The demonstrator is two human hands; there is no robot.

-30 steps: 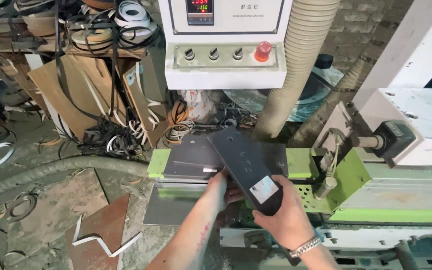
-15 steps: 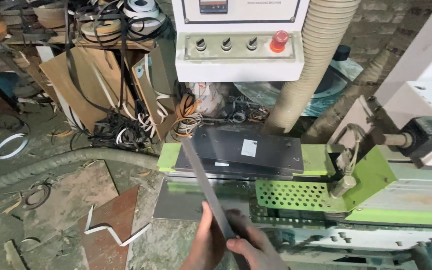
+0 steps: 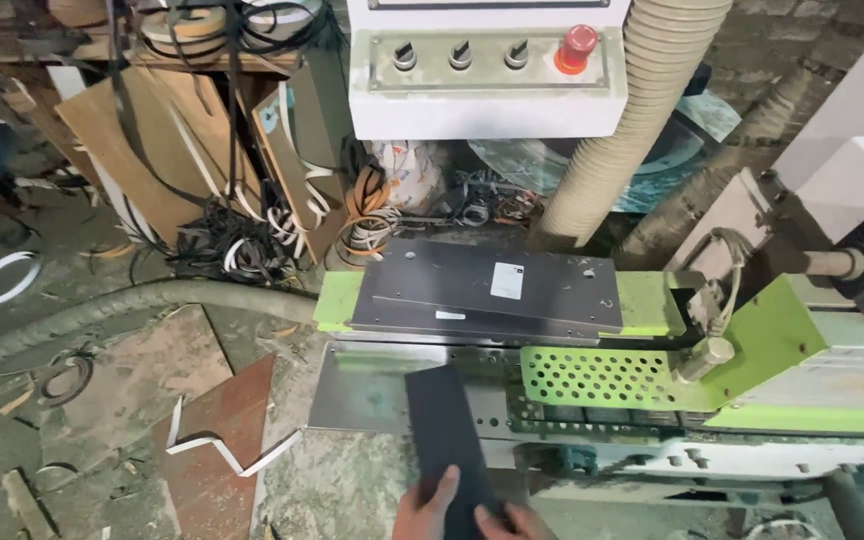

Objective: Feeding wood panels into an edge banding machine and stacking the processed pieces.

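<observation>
A narrow dark grey panel (image 3: 445,430) slants up from the bottom edge over the machine's bare metal plate (image 3: 357,390). My left hand (image 3: 430,508) grips its near end from the left. My right hand (image 3: 524,521) holds the same end from the right; only fingers of each hand show. Beyond the panel, a stack of flat dark grey panels (image 3: 432,285) with a white label (image 3: 506,280) lies on the green machine table (image 3: 337,298).
A white control box (image 3: 482,95) with three knobs and a red stop button (image 3: 576,46) stands behind. A beige ribbed hose (image 3: 617,150) drops beside it. A green perforated guard (image 3: 602,375) sits right. Edge-band coils (image 3: 242,245), a grey hose (image 3: 132,305) and wood offcuts (image 3: 217,440) litter the floor at left.
The panel, held on edge half a second ago, now lies flatter and lower, with my hands drawn back to the frame's bottom edge. One second ago it was up by the stack.
</observation>
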